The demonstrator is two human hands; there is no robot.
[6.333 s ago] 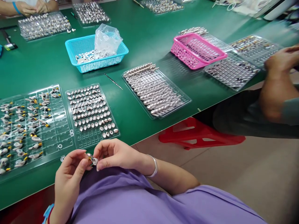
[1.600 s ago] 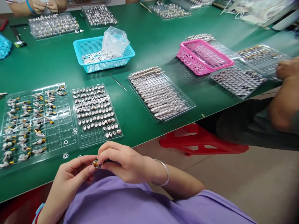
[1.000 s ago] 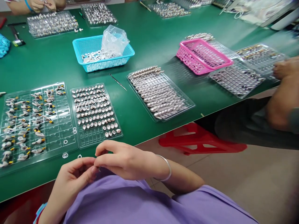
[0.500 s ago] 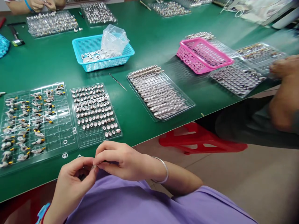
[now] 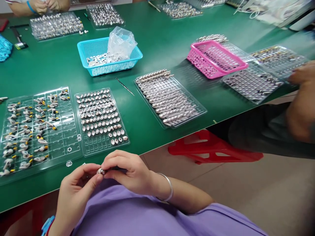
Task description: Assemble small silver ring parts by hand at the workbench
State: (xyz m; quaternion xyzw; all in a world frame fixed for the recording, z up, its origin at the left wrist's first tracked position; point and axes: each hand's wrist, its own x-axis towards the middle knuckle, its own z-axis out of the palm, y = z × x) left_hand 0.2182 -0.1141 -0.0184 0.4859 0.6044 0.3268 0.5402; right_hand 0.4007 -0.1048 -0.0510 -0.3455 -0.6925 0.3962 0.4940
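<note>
My left hand (image 5: 76,188) and my right hand (image 5: 128,170) meet just below the table's front edge, over my purple shirt. Both pinch one small silver part (image 5: 100,171) between their fingertips. Right above them on the green table (image 5: 152,42) lies a clear tray of small silver caps (image 5: 100,119). To its left sits a clear tray of silver pieces with yellow tips (image 5: 34,129). A few loose rings (image 5: 69,163) lie near that tray's front corner.
A clear tray of long silver pins (image 5: 169,100), thin tweezers (image 5: 125,86), a blue basket (image 5: 109,55) with a plastic bag and a pink basket (image 5: 216,59) stand further back. Another person's arm (image 5: 299,105) is at right over more trays; a red stool (image 5: 211,147) stands below. Other hands (image 5: 46,5) work far left.
My hands have stayed together at the table edge, turning the small part between the fingertips. The person at right has shifted a hand slightly.
</note>
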